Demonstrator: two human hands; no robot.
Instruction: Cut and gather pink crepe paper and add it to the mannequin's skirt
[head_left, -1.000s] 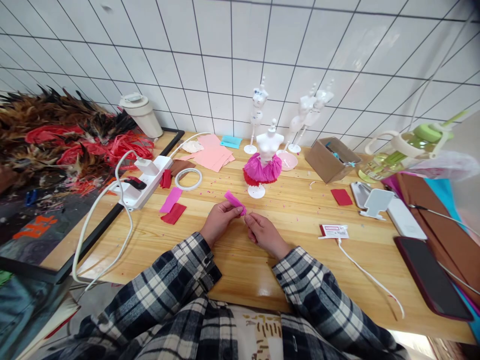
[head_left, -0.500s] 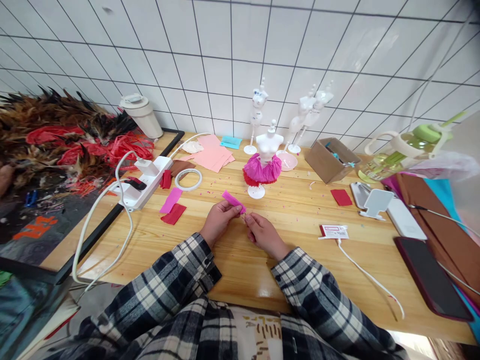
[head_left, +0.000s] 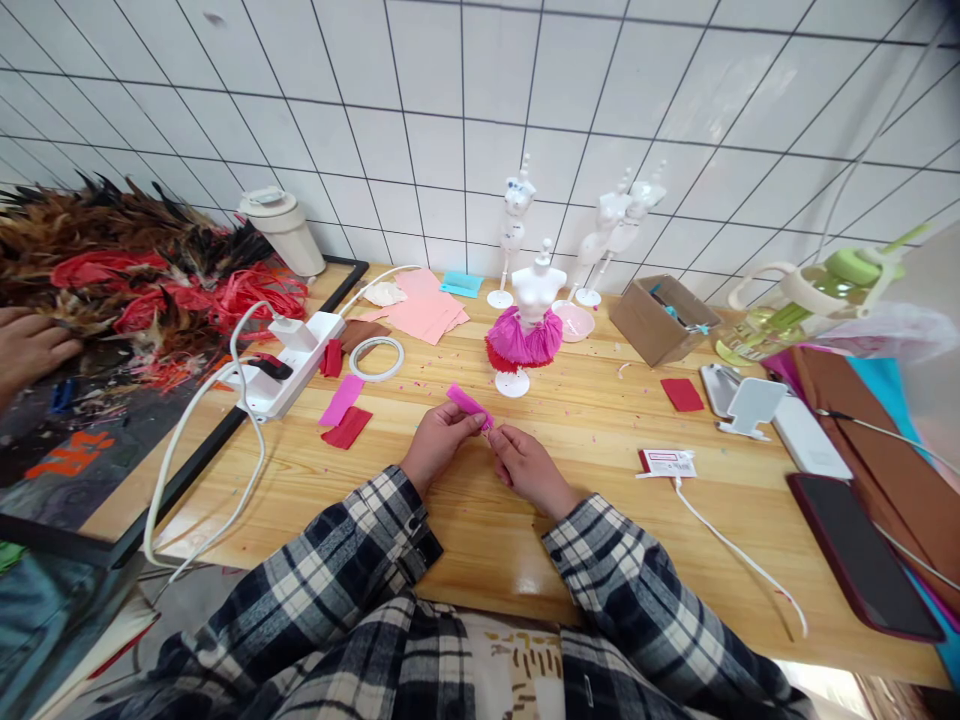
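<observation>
My left hand (head_left: 441,440) pinches a folded strip of magenta crepe paper (head_left: 466,402) above the front middle of the table. Close against the strip's near end, my right hand (head_left: 527,467) is closed, its fingertips meeting the paper; whether a small tool is between them is too fine to make out. Just beyond my hands stands a white mini dress form (head_left: 538,285) wearing a ruffled magenta and red paper skirt (head_left: 525,340). To the left lie a magenta paper piece (head_left: 342,401), a red paper piece (head_left: 347,428) and a white tape roll (head_left: 377,359).
A white power strip (head_left: 289,370) with looping cables is at left. Behind stand several white dress forms (head_left: 517,235). A cardboard box (head_left: 660,325), phone stand (head_left: 754,405), dark phone (head_left: 862,555) and bottle (head_left: 780,310) occupy the right. Another person's hand (head_left: 34,345) is by feathers at far left.
The other person's hand has come further into view at the far left. My own hands and the magenta strip have barely moved.
</observation>
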